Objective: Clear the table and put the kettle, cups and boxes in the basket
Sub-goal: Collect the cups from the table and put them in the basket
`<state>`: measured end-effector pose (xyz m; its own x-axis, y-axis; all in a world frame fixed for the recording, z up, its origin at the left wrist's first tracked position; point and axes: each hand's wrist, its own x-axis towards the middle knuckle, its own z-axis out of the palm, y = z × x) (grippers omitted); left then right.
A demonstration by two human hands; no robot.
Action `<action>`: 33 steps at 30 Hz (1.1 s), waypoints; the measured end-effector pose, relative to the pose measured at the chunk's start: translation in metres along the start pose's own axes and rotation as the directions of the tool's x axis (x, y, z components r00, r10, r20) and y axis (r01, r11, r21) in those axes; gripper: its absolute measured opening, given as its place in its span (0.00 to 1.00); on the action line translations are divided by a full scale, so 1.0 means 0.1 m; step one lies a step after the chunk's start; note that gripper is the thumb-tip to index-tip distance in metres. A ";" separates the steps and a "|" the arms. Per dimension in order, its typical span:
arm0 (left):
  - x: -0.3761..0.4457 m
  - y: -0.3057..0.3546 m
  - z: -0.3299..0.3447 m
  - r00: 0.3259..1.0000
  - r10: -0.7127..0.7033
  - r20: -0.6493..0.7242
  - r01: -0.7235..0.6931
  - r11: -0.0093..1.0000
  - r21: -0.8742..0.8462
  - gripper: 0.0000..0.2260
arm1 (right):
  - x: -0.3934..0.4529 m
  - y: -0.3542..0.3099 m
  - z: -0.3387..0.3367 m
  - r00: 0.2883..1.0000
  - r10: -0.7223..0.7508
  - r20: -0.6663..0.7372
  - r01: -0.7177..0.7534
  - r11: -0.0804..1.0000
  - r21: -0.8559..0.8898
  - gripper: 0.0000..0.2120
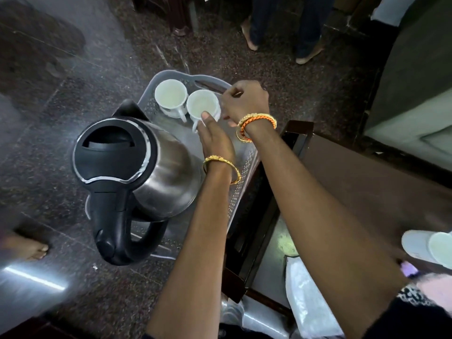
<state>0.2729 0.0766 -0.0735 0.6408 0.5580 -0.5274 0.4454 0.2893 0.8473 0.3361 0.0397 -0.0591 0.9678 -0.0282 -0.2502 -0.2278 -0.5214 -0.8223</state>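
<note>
A grey perforated basket (244, 172) stands on the floor beside the table. A steel kettle (168, 172) with a black lid and handle fills its near end. Two white cups stand at its far end: one (170, 94) stands free, and my left hand (212, 138) holds the other cup (200, 102), thumb on its near rim. My right hand (245, 100) has its fingers curled at the basket's far right corner and seems to grip the rim there. More white cups (430, 245) lie on the table at the right edge.
The dark brown table (354, 182) is on the right, with a white plastic bag (308, 302) on a lower shelf. Another person's feet (308, 55) stand beyond the basket, and a bare foot (34, 248) is at the left. Around them is speckled stone floor.
</note>
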 end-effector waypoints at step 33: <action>-3.63 -3.10 1.72 0.795 -0.034 0.605 -0.523 0.468 0.713 0.22 | -3.47 4.23 -3.35 0.225 0.611 -0.759 -0.401 0.768 0.500 0.04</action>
<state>0.0097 -0.3496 -0.1557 0.8731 -0.0365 -0.4862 0.3193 -0.7109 0.6267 -0.0600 -0.4569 -0.1488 0.1601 -0.9722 -0.1709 -0.6163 0.0368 -0.7866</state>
